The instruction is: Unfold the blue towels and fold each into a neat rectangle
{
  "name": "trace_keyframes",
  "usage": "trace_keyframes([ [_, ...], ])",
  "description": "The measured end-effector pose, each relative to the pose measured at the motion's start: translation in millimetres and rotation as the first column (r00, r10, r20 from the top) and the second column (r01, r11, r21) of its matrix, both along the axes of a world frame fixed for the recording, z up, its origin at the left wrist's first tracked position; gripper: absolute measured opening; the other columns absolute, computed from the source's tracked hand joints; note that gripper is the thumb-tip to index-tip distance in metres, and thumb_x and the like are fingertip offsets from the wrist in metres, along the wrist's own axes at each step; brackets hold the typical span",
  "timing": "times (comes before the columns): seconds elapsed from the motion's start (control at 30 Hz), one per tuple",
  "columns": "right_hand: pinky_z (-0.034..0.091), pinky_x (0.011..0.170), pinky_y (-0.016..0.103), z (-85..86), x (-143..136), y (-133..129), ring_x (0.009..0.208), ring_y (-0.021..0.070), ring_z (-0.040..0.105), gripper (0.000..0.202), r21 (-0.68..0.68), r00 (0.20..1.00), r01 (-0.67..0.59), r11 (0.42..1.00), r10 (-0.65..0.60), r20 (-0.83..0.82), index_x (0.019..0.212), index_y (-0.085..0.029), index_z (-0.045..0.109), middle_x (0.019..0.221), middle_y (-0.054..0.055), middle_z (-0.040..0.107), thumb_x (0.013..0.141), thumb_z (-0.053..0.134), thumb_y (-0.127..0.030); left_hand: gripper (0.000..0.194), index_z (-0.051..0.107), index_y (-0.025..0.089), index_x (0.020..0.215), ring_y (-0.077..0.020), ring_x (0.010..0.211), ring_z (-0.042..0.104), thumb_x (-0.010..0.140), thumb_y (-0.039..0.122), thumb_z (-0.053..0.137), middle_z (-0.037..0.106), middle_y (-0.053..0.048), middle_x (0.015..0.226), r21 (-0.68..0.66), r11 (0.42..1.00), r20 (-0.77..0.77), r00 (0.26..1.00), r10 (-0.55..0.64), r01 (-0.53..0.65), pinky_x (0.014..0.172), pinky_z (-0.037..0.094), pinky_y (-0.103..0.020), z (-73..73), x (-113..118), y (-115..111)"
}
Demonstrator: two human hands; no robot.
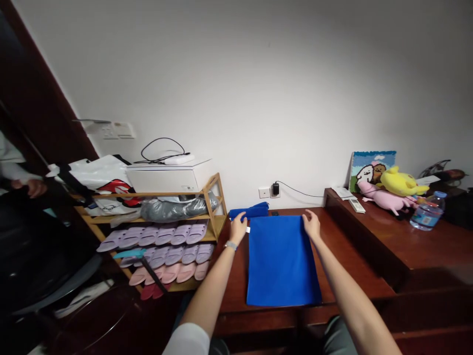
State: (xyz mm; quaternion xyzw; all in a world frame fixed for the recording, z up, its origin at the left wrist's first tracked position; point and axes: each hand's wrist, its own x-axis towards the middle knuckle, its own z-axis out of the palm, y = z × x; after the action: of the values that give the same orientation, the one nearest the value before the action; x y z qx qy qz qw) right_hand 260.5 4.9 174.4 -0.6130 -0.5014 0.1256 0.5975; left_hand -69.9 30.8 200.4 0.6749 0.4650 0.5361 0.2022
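Note:
A blue cloth [283, 261] lies flat and upright to me on the brown wooden table, with a small white tag at its upper left edge. My right hand [312, 224] is at the cloth's upper right corner, its fingers apart; whether the fingertips touch the fabric is hard to see. Just left of the upper left corner, beside the tag, my left hand [238, 230] has its fingers loosely bent and apart, with nothing visible in them. Behind that hand lies a folded or rolled blue cloth [249, 211] against the wall.
A wooden rack [212, 217] with several slippers, a white box [170, 176] and a bag stands left. On the raised surface at right are plush toys [388, 197], a remote [356, 205] and a water bottle [427, 212]. A charger [275, 188] is plugged in. Another person's hand [35, 187] shows far left.

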Motion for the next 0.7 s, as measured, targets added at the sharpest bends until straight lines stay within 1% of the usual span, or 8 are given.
trace_keyframes([
  [0.07, 0.047, 0.117, 0.057, -39.2, -19.0, -2.7, 0.128, 0.0354, 0.066, 0.05, -0.033, 1.0, 0.019, 0.999, -0.018, 0.021, 0.117, -0.014, 0.078, 0.131, 0.023, 0.075, 0.097, 0.048, -0.049, 0.028, 0.078, 0.016, 0.112, -0.0289, 0.13, 0.07, 0.102, 0.027, 0.054, 0.079, -0.016, 0.13, -0.035, 0.999, -0.065, 0.997, 0.038, -0.041, 0.121, 0.049, -0.053, -41.4, 19.8, -15.5],
  [0.13, 0.046, 0.119, 0.057, -91.1, -35.0, -24.3, 0.131, 0.035, 0.065, 0.044, -0.084, 0.996, -0.013, 0.996, 0.02, 0.084, 0.114, -0.017, 0.08, 0.133, 0.021, 0.075, 0.096, 0.049, -0.042, 0.028, 0.08, 0.019, 0.112, -0.031, 0.134, 0.068, 0.099, 0.031, 0.058, 0.078, -0.016, 0.135, -0.069, 0.997, -0.148, 0.989, 0.024, -0.034, 0.122, 0.049, -0.057, -96.8, 32.3, -45.7],
  [0.17, 0.045, 0.121, 0.053, -119.3, -40.9, -38.9, 0.136, 0.0325, 0.063, 0.045, -0.134, 0.972, -0.043, 0.99, 0.072, 0.222, 0.119, -0.02, 0.08, 0.14, 0.017, 0.073, 0.098, 0.046, -0.04, 0.031, 0.08, 0.02, 0.117, -0.0319, 0.138, 0.066, 0.099, 0.033, 0.059, 0.076, -0.015, 0.14, -0.085, 0.996, -0.21, 0.978, 0.003, -0.021, 0.123, 0.047, -0.057, -127.9, 34.8, -62.6],
  [0.27, 0.033, 0.13, 0.051, -191.8, -49.0, -83.6, 0.152, 0.0311, 0.05, 0.053, -0.393, 0.824, -0.012, 0.92, 0.231, 0.517, 0.142, -0.023, 0.072, 0.159, 0.011, 0.061, 0.102, 0.042, -0.039, 0.052, 0.065, 0.025, 0.15, -0.0309, 0.153, 0.052, 0.105, 0.043, 0.049, 0.058, -0.011, 0.163, -0.104, 0.994, -0.639, 0.763, -0.094, 0.035, 0.126, 0.044, -0.056, -213.5, 29.8, -105.3],
  [0.33, 0.024, 0.133, 0.052, -215.3, -47.4, -104.8, 0.16, 0.0304, 0.039, 0.059, -0.519, 0.748, 0.037, 0.854, 0.321, 0.581, 0.158, -0.024, 0.059, 0.169, 0.009, 0.05, 0.106, 0.038, -0.043, 0.059, 0.052, 0.025, 0.162, -0.0299, 0.159, 0.043, 0.109, 0.047, 0.041, 0.047, -0.012, 0.171, -0.101, 0.995, -0.759, 0.647, -0.064, -0.02, 0.13, 0.039, -0.056, -248.7, 22.7, -120.7],
  [0.43, 0.017, 0.135, 0.05, -212.0, -41.0, -114.9, 0.166, 0.027, 0.027, 0.064, -0.597, 0.693, 0.046, 0.801, 0.405, 0.597, 0.168, -0.025, 0.043, 0.177, 0.006, 0.037, 0.11, 0.029, -0.046, 0.063, 0.043, 0.025, 0.167, -0.0292, 0.162, 0.037, 0.111, 0.052, 0.036, 0.04, -0.012, 0.175, -0.11, 0.991, -0.807, 0.589, -0.046, -0.073, 0.132, 0.034, -0.055, -263.4, 17.5, -124.2],
  [0.57, 0.018, 0.135, 0.051, -185.0, -36.7, -104.1, 0.166, 0.0274, 0.026, 0.064, -0.636, 0.673, 0.027, 0.771, 0.457, 0.582, 0.17, -0.025, 0.039, 0.178, 0.006, 0.033, 0.111, 0.028, -0.046, 0.063, 0.044, 0.024, 0.167, -0.0307, 0.162, 0.037, 0.11, 0.051, 0.038, 0.039, -0.013, 0.175, -0.136, 0.984, -0.814, 0.579, -0.045, -0.115, 0.132, 0.034, -0.056, -248.4, 22.2, -111.9],
  [0.7, 0.021, 0.133, 0.051, -176.9, -50.8, -99.0, 0.165, 0.0295, 0.028, 0.062, -0.554, 0.666, 0.01, 0.832, 0.408, 0.624, 0.168, -0.028, 0.043, 0.175, 0.006, 0.04, 0.112, 0.023, -0.047, 0.059, 0.051, 0.019, 0.162, -0.0331, 0.161, 0.04, 0.11, 0.043, 0.037, 0.044, -0.016, 0.172, -0.108, 0.983, -0.821, 0.571, -0.004, -0.149, 0.132, 0.033, -0.058, -234.2, 33.5, -101.9],
])
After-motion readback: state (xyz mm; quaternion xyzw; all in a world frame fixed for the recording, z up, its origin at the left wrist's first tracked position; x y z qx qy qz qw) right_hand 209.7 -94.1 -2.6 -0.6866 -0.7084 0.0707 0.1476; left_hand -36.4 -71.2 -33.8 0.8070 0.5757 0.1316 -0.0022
